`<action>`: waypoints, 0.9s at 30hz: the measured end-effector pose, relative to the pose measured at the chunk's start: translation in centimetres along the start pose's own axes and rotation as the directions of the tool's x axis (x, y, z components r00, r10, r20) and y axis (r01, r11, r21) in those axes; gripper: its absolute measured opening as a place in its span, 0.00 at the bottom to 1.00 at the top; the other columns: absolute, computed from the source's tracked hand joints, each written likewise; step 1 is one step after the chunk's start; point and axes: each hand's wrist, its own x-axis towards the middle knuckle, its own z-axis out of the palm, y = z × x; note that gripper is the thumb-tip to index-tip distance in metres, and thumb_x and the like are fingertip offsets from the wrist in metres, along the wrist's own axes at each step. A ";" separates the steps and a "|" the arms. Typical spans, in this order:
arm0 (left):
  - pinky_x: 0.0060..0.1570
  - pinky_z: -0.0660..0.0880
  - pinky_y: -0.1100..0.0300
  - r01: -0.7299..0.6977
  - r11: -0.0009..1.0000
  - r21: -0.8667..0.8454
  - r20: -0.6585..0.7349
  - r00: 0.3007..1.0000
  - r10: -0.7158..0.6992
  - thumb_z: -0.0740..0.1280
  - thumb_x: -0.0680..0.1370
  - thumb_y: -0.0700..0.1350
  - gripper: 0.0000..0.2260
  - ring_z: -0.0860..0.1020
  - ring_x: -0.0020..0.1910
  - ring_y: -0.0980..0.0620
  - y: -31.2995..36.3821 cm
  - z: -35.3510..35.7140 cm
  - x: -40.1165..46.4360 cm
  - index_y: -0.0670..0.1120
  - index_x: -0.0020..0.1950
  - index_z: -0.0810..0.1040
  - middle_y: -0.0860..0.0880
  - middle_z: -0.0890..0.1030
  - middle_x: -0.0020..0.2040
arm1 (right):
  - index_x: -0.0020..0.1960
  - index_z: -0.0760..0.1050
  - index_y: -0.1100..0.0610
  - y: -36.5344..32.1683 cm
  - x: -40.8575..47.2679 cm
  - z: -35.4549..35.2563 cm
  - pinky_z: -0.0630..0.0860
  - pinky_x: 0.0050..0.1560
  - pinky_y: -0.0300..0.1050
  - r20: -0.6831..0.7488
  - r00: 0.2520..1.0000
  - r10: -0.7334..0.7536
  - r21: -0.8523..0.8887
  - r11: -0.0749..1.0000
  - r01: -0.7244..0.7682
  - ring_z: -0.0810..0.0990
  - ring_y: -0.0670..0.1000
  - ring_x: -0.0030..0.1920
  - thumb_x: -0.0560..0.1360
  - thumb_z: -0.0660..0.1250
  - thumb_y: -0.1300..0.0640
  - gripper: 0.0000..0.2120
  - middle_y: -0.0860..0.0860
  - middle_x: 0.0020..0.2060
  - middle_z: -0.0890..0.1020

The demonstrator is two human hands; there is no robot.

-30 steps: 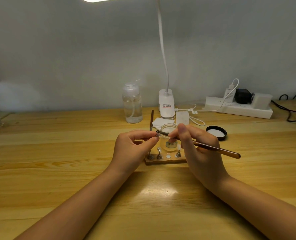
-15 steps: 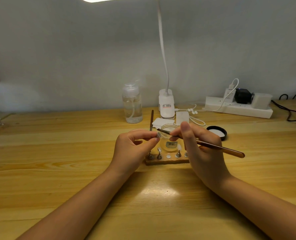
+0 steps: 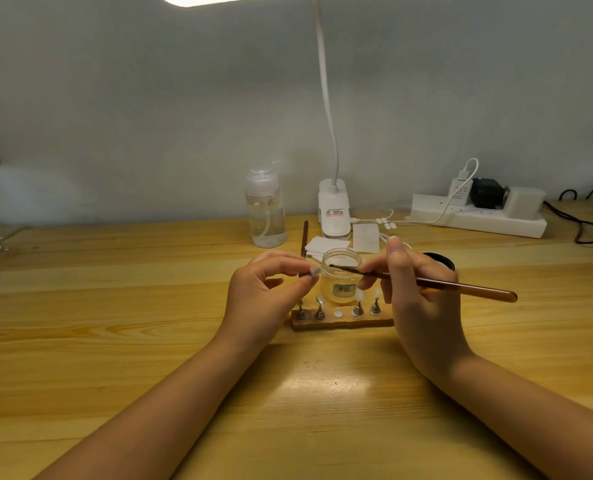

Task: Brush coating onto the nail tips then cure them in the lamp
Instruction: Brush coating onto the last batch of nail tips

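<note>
My left hand (image 3: 264, 299) pinches a small nail tip on its stand (image 3: 314, 271) between thumb and forefinger, just left of a small clear jar (image 3: 341, 280). My right hand (image 3: 416, 299) grips a brown brush (image 3: 437, 284); its dark bristle end lies over the jar's open mouth. In front of the jar a wooden holder bar (image 3: 343, 322) carries several metal stands with nail tips; one middle slot shows only a white disc (image 3: 337, 313).
Behind stand a clear pump bottle (image 3: 265, 209), the white lamp base (image 3: 334, 213) with its gooseneck, white wipes (image 3: 326, 245), a second brush (image 3: 304, 237), the jar's black lid (image 3: 442, 259) and a power strip (image 3: 478, 216) with cables at the right.
My right hand has drawn back to the right, taking the brush tip off the held nail tip and over the jar's mouth. My left hand stays put with the tip.
</note>
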 end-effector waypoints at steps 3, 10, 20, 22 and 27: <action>0.53 0.76 0.49 0.008 1.000 0.006 -0.003 1.000 -0.008 0.71 0.70 0.41 0.07 0.78 0.48 0.58 0.0 0.1 0.1 0.54 0.39 0.81 0.58 0.81 0.43 | 0.38 0.77 0.58 0.0 0.2 0.2 0.68 0.33 0.26 0.025 0.999 -0.041 -0.022 0.999 0.042 0.76 0.38 0.31 0.77 0.55 0.60 0.14 0.47 0.30 0.79; 0.53 0.73 0.63 0.019 0.999 0.025 -0.005 1.000 -0.019 0.72 0.70 0.41 0.06 0.77 0.44 0.65 -0.4 -0.1 0.0 0.53 0.40 0.81 0.57 0.82 0.41 | 0.41 0.77 0.60 0.2 0.2 0.7 0.68 0.33 0.25 0.129 0.983 -0.132 -0.093 0.985 0.145 0.76 0.36 0.32 0.76 0.55 0.57 0.13 0.47 0.32 0.79; 0.48 0.69 0.69 0.024 0.998 0.064 -0.012 1.000 -0.024 0.72 0.70 0.41 0.08 0.76 0.45 0.66 -0.7 0.0 0.2 0.55 0.39 0.80 0.58 0.81 0.41 | 0.37 0.78 0.62 0.0 -0.2 0.6 0.69 0.34 0.27 0.191 0.975 -0.110 -0.044 0.992 0.121 0.78 0.39 0.31 0.76 0.57 0.55 0.16 0.49 0.29 0.80; 0.47 0.69 0.69 0.026 0.998 0.064 -0.013 1.000 -0.025 0.72 0.70 0.41 0.08 0.76 0.45 0.66 -0.7 0.0 0.2 0.56 0.38 0.80 0.58 0.81 0.41 | 0.37 0.78 0.61 0.0 -0.3 0.5 0.68 0.33 0.26 0.171 0.979 -0.114 -0.035 0.992 0.121 0.77 0.39 0.31 0.76 0.56 0.55 0.16 0.49 0.29 0.79; 0.48 0.72 0.67 0.031 0.998 0.062 -0.012 0.999 -0.030 0.72 0.69 0.42 0.07 0.77 0.45 0.64 -0.8 0.0 0.2 0.56 0.38 0.80 0.58 0.81 0.41 | 0.42 0.77 0.59 0.2 0.0 0.6 0.68 0.34 0.26 0.132 0.985 -0.108 -0.066 0.991 0.117 0.77 0.37 0.34 0.76 0.55 0.55 0.14 0.47 0.32 0.79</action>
